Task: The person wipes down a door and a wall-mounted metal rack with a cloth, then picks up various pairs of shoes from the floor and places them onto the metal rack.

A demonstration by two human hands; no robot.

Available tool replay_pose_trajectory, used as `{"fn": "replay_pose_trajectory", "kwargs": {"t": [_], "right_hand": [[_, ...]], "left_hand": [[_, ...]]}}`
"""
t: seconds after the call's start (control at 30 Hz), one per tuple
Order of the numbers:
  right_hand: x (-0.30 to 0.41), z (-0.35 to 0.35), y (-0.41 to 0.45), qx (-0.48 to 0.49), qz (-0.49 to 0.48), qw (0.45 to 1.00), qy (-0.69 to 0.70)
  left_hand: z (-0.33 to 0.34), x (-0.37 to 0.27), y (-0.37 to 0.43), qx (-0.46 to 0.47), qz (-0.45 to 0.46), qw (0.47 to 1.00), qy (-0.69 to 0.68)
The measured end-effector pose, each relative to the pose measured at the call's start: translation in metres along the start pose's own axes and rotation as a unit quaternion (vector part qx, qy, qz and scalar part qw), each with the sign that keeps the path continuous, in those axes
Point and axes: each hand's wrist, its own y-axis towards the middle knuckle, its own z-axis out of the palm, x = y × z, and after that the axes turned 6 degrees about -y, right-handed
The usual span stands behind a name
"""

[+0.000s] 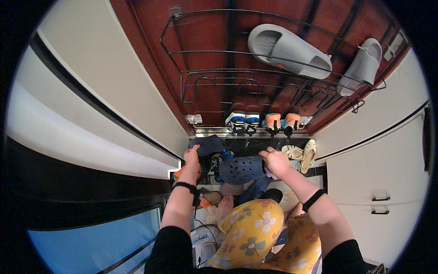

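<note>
My right hand (276,161) grips the heel end of a navy perforated clog (242,169), holding it level in front of my knees. Something pale pink shows just under that hand. Off to the left, my left hand (191,154) is closed at the edge of a second dark blue clog (207,145), its thumb along the near side. Between the two clogs, a dark sneaker with blue parts (216,162) is partly hidden. A bare foot (226,205) rests on the floor below the held clog.
A black wire rack (212,52) on the dark red door carries grey slides (291,51). Blue-white sneakers (236,120) and orange sneakers (272,122) hang below it. Cream sandals (308,156) are at right, white sneakers (205,241) at lower left. A cabinet (369,171) borders the right.
</note>
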Motion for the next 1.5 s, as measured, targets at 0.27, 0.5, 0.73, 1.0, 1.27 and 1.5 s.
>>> {"fn": "replay_pose_trajectory", "kwargs": {"t": [0.27,0.5,0.73,1.0,1.27,1.5], "right_hand": [[0.017,-0.016,0.008,-0.025,-0.059,0.993,0.104],[0.011,-0.053,0.005,-0.016,-0.113,0.955,0.273],[0.013,-0.107,-0.023,-0.219,-0.055,0.944,0.24],[0.02,-0.165,-0.03,-0.508,0.077,0.842,0.166],[0.035,-0.171,-0.022,-0.57,0.086,0.814,0.074],[0.051,-0.168,-0.016,-0.592,0.048,0.776,0.215]], "left_hand": [[-0.018,-0.045,-0.113,0.198,-0.152,0.955,-0.162],[-0.014,-0.074,-0.128,0.399,-0.142,0.88,-0.214],[-0.012,-0.163,-0.195,0.356,0.155,0.92,-0.052],[-0.012,-0.181,-0.266,0.427,0.436,0.793,-0.001],[0.047,-0.167,-0.31,0.507,0.118,0.84,-0.152],[0.046,-0.172,-0.321,0.417,0.193,0.85,-0.257]]}}
